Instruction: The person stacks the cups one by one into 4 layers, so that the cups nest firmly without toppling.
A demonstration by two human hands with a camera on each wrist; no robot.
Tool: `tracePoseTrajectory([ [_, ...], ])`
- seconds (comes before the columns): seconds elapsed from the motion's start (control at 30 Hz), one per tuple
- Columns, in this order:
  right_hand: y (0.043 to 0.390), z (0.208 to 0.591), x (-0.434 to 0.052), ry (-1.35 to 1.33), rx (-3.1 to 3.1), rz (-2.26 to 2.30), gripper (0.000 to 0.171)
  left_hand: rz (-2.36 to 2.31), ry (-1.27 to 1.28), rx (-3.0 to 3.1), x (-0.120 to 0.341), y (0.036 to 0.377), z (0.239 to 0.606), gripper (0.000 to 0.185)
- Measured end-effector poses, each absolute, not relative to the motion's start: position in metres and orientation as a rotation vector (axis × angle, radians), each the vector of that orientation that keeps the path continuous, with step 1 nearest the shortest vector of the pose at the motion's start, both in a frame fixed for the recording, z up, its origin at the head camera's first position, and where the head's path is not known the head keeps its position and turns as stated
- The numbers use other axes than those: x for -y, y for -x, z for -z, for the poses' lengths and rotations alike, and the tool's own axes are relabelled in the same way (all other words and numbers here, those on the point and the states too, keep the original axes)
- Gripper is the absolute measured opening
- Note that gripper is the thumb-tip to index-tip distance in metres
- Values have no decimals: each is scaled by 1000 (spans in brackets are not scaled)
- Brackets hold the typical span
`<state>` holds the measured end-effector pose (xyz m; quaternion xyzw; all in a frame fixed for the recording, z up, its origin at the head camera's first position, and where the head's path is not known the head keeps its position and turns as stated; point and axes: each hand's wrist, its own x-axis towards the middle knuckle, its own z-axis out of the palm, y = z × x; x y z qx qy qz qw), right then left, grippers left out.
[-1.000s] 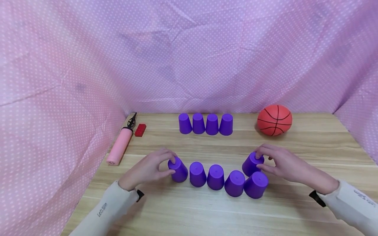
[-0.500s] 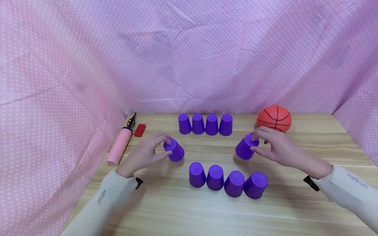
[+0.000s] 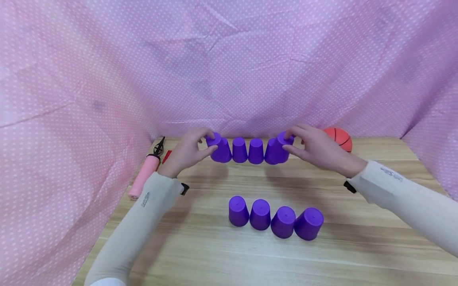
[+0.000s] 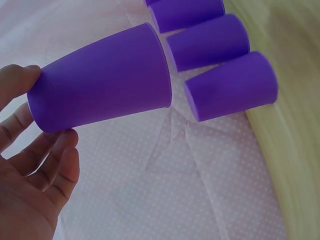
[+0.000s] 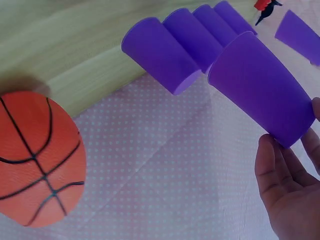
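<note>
Each hand's grip holds a purple cup above the back row's ends: left hand [image 3: 186,153] with left cup [image 3: 216,143] at 11 o'clock, right hand [image 3: 316,149] with right cup [image 3: 283,145] at 1 o'clock.

Both my arms reach forward over the table in pale grey sleeves, elbows wide and forearms angling in toward each other. My left hand [image 3: 187,149] is raised with its fingertips [image 4: 65,150] and thumb curled, pinching a hold. My right hand [image 3: 315,147] mirrors it, wrist level, thumb [image 5: 267,165] and fingers likewise closed in a pinch.
</note>
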<state>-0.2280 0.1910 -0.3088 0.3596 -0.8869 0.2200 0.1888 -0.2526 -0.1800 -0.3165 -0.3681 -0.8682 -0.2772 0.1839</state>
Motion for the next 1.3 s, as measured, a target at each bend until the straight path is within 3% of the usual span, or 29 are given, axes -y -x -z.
tracePoseTrajectory([
  [0.5,286,304,-161,-917,2670,-690,19,707,920,2653,148,314,312,19],
  [1.3,309,307,-149,-844,2766,-685,22,754,873,2789,136,334,312,19],
])
